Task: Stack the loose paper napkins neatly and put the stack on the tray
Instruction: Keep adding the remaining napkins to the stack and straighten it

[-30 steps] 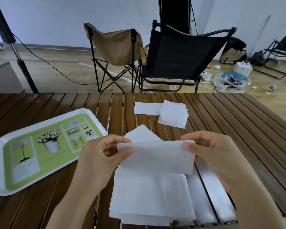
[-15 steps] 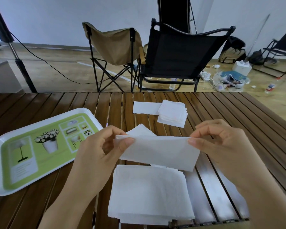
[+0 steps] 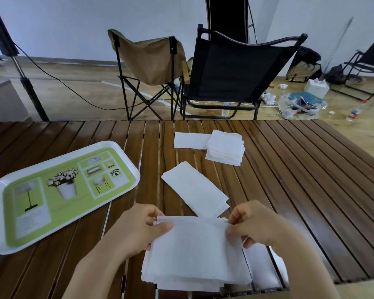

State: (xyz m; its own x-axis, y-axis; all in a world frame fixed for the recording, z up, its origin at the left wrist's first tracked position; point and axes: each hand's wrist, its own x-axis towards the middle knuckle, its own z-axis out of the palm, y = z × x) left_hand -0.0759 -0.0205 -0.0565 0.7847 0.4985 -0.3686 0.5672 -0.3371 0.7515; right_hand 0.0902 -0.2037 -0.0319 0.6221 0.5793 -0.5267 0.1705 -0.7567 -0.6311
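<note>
Your left hand and right hand each have a grip pinching the top napkin on the stack. The tray sits off to the left on the table.

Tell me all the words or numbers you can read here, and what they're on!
No words or numbers can be read.
The tray has pictures of flowers, a lamp and furniture, plus faint lines like text under the lamp: too blurred to read.
The bottle on the floor has a label: too small to read.

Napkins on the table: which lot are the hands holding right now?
The near stack of napkins at the table's front edge; the left hand and right hand pinch its top corners. The others lie untouched farther back.
</note>
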